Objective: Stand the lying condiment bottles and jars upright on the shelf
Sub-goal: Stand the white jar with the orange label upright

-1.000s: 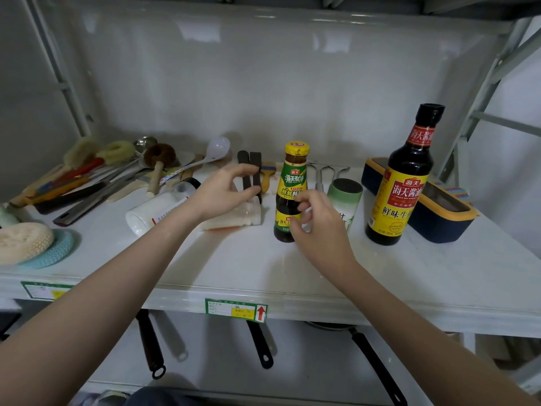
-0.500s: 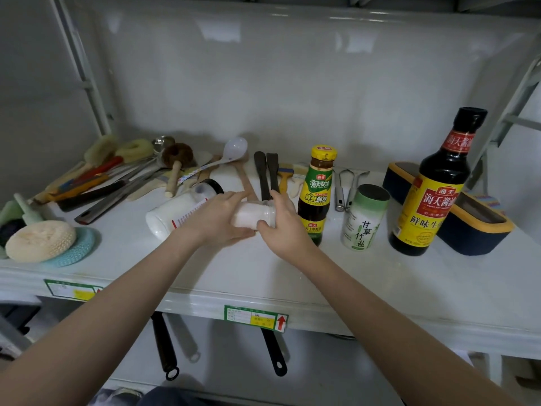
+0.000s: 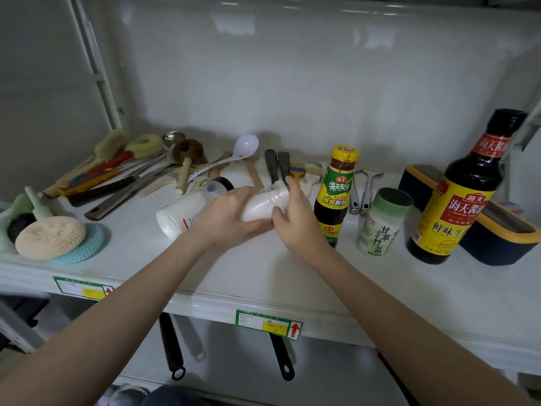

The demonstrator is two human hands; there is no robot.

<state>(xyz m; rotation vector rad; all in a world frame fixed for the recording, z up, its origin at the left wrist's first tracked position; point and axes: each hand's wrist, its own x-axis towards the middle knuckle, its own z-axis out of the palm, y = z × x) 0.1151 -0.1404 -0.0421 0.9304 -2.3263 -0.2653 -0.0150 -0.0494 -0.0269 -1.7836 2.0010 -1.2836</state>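
White shelf (image 3: pixel 292 276), seen from above and in front, with your two bare forearms reaching in from the near edge. Your left hand (image 3: pixel 231 221) and right hand (image 3: pixel 295 221) both close around a small clear jar (image 3: pixel 265 205) filled with something white; the jar is tilted, its top pointing far and to the right, its base toward you and to the left, and it is held near the middle of the shelf. Whether its base touches the shelf cannot be told, since your hands cover it. Just left of your left hand, a larger white bottle (image 3: pixel 181 215) lies on its side, its dark cap (image 3: pixel 222 184) toward the far right. Just right of your right hand stands a dark sauce bottle (image 3: pixel 335 197) with a yellow cap, upright. Right of that, a green-topped salt canister (image 3: pixel 382 224) stands upright, and farther right a tall soy sauce bottle (image 3: pixel 459 194) with a yellow label stands upright as well. Behind the tall bottle sits a dark blue box (image 3: pixel 503 247) with a yellow rim. On the far left part of the shelf lie brushes, spatulas and a white ladle (image 3: pixel 234 155) in a loose pile. At the near left corner, a pale scrubbing pad (image 3: pixel 49 237) rests on a light blue cloth (image 3: pixel 87 247). Along the front edge of the shelf is a green price label (image 3: pixel 268 323) with a red arrow. Below the shelf, dark pan handles (image 3: pixel 172 347) show.
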